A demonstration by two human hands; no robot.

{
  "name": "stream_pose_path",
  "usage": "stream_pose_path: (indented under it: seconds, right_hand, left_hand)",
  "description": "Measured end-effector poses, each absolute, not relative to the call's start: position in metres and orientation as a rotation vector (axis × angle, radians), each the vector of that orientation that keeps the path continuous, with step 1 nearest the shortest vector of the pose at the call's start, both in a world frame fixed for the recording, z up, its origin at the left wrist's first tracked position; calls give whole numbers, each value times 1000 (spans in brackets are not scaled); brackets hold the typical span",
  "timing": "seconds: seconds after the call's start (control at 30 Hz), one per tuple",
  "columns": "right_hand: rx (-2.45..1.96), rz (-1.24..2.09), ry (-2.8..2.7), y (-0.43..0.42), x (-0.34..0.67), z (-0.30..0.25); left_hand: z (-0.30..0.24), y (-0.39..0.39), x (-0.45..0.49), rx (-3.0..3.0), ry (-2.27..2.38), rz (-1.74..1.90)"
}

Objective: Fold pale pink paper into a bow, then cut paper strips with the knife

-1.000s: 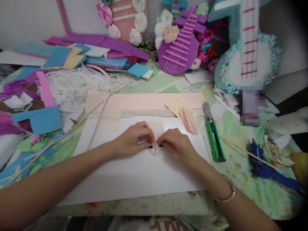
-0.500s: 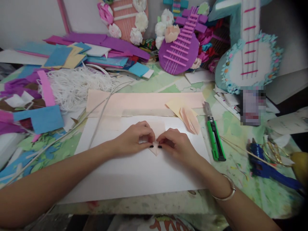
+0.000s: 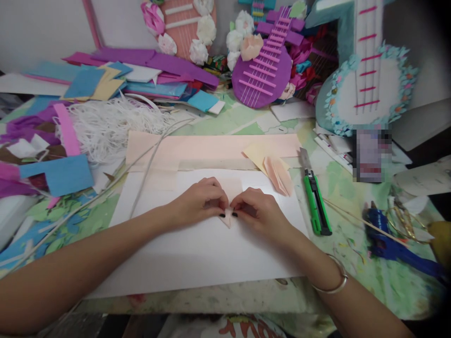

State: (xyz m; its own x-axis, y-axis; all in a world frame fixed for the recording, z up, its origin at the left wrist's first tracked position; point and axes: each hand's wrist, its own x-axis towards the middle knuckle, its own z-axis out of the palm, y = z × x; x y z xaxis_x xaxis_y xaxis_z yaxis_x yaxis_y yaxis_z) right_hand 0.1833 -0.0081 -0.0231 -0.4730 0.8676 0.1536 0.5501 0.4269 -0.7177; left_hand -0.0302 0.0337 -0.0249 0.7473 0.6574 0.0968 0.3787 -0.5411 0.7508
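While its tip is pointed toward the near edge of the table, one small folded piece of pale peach paper point(image 3: 228, 221) is pinched between thumb and fingers by both hands, the left hand point(image 3: 200, 199) and the right hand point(image 3: 261, 211), whose fingertips are closed on it and almost brought together. Two dark thumbnails can be seen, and one bracelet point(image 3: 333, 283) is worn on the right wrist. The folded piece is held over the middle of one large white sheet point(image 3: 197, 258), on which a pale peach rectangle point(image 3: 158, 181) is also laid, left of the hands. By the sheet's far right corner, one folded peach petal piece point(image 3: 278, 176) is rested against one yellow paper piece point(image 3: 254, 154). Beyond the far edge, one long peach strip point(image 3: 211, 145) is crossed by two lengths of pale cord point(image 3: 150, 162). Just beside the sheet, on the right, one green utility knife point(image 3: 316, 204) is placed with its blade exposed; farther right, one blue glue gun point(image 3: 384, 239) is laid. One heap of white string point(image 3: 116, 124) is piled at the far left, and at the back three decorated stringed instruments point(image 3: 262, 77) are propped: one peach, one purple, one teal and white
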Motion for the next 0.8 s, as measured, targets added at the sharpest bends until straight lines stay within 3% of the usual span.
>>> stream_pose_path:
  seconds: [0.57,0.8]
  right_hand:
    - [-1170,831,-2177,-8,183,-23]
    - [-1150,819,-2187,-9,182,-23]
  left_hand:
    - [-22,33,-30,2458,570,621]
    - [-10,0,-33,2929,598,320]
